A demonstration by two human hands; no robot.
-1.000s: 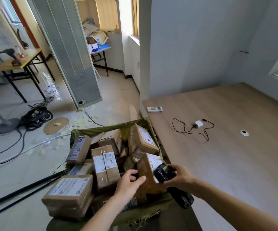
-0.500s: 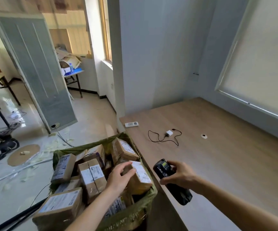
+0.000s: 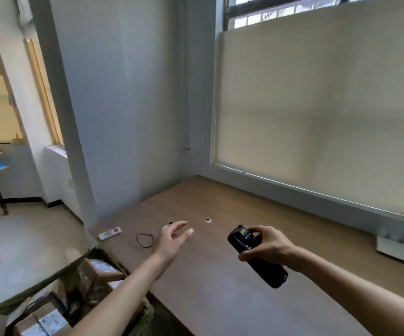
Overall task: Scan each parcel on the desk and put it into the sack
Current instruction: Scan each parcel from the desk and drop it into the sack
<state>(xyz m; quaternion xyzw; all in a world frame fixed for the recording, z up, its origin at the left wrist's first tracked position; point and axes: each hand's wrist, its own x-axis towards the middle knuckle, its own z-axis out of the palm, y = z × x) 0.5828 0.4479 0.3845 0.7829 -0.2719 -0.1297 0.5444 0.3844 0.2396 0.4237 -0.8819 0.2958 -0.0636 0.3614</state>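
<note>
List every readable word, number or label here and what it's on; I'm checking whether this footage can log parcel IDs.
None can be read.
Parcel labels in the sack: print blurred.
Scanner screen: lit, too small.
Remote on the desk: markings too small.

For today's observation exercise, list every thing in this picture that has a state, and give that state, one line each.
Left hand: open, fingers spread, over the desk, holding nothing.
Right hand: gripping the scanner.
Scanner: held above the desk, tilted, screen lit.
Sack: open, holding parcels.
Parcels: in the sack, labelled.
Desk: no parcel in view on it.
Blind: drawn most of the way down.
Cable: lying loose on the desk.
</note>
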